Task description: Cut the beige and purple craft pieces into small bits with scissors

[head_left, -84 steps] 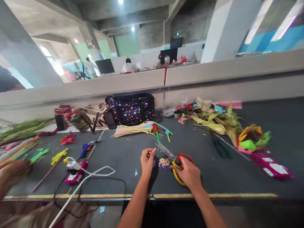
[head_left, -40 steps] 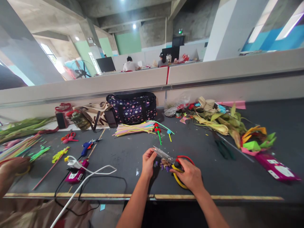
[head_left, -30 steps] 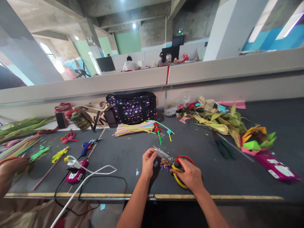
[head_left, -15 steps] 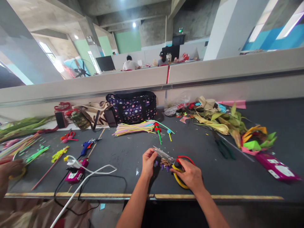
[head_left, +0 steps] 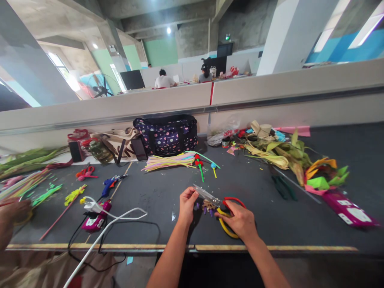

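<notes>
My right hand (head_left: 242, 221) grips a pair of scissors (head_left: 210, 198) by the red and yellow handles, and the blades point up and to the left. At the blade tips, the fingers of my left hand (head_left: 188, 202) are pinched together; what lies between them is too small to make out. Under the scissors, partly covered by them, is a little cluster of brown and purple pieces (head_left: 207, 207) on the dark table. Beyond my hands lie a red and green pipe-cleaner piece (head_left: 199, 166) and a blue-topped yellow one (head_left: 214, 169).
A bundle of pastel pipe cleaners (head_left: 168, 161) lies before a patterned bag (head_left: 171, 136). To the left are a blue glue gun (head_left: 109, 186), a magenta power strip (head_left: 97, 218) with a white cable, and another person's hand (head_left: 18, 212). Dried husks (head_left: 279, 154) and green-handled pliers (head_left: 283, 187) lie right.
My hands and the scissors stay in practically the same place. At the far left, the other person's hand has shifted slightly.
</notes>
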A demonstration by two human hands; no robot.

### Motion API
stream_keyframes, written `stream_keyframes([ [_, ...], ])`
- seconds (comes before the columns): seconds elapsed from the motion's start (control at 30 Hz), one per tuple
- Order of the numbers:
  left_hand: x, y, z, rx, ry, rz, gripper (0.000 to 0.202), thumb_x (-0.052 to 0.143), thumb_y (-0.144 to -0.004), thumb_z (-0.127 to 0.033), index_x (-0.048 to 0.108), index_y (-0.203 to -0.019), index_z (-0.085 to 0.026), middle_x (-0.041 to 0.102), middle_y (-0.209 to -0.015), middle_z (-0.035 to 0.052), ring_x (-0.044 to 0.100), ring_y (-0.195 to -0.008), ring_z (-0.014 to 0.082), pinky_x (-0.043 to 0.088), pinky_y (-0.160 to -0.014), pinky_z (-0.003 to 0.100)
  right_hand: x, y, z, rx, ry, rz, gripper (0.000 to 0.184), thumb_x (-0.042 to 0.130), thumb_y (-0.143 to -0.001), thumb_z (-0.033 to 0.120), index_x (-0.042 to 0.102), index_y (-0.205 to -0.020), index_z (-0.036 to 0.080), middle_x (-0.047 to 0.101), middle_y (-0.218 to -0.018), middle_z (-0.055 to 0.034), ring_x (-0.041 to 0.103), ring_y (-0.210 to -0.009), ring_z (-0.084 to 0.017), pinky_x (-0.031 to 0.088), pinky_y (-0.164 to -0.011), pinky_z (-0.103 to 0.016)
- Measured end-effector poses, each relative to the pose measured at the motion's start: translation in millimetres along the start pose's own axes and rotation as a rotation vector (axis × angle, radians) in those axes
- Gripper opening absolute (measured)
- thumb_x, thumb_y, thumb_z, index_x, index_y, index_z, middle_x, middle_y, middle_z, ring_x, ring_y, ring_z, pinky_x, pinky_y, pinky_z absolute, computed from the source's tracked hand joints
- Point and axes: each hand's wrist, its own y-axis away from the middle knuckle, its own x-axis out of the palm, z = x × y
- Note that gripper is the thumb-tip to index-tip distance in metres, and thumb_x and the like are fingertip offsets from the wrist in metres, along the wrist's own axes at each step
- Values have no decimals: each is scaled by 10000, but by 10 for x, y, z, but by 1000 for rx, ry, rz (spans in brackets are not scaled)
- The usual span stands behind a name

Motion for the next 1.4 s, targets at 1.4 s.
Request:
stream_keyframes([
  [1.4,-14,-5,27,-54,82,31,187,785,-640,-286,650,-705,-174,613,-688,-12,518,-627,89,403,-660,207,-61,-35,45,8,-11,15,562,526,-777,697,674,-931,178,709,-753,-21,667,-672,-142,442,-625,-229],
])
